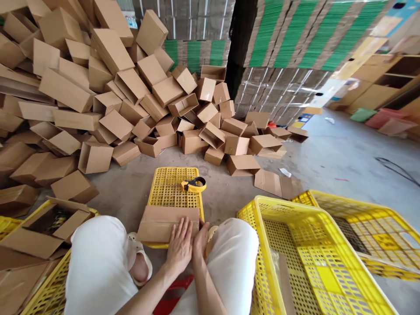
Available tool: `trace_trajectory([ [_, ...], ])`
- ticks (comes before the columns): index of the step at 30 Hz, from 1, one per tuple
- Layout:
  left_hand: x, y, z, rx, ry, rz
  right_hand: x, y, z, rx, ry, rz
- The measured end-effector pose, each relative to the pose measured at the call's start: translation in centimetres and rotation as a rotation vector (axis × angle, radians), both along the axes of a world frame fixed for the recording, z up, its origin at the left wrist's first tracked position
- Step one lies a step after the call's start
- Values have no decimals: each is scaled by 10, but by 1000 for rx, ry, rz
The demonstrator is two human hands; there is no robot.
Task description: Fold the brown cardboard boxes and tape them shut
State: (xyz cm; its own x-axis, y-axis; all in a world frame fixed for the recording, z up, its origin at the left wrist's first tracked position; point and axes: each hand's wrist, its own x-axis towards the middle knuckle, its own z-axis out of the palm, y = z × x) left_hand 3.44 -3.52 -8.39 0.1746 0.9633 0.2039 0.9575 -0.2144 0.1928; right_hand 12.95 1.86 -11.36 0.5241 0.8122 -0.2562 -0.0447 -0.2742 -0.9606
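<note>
A closed cardboard box lies lengthwise on the near end of an upturned yellow plastic crate, between my knees. My left hand rests flat on the box near its right end, fingers stretched out. Against the right end of the same box, my right hand is set on edge with its fingers extended; some of them are hidden from view. Beyond the box, a yellow tape dispenser with a dark ring lies on the crate.
Small open cardboard boxes are heaped ahead and left. On my right stand yellow crates; on my left, an open carton sits in another crate. Stacks of flattened cardboard rise behind. A flat cardboard piece lies on the floor.
</note>
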Motion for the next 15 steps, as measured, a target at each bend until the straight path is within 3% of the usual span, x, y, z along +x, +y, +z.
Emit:
trace_trajectory([
  [9, -20, -5, 13, 18, 5, -191, 4, -2, 4, -42, 41, 23],
  [15, -50, -12, 15, 45, -27, -142, 5, 4, 6, -27, 6, 79],
])
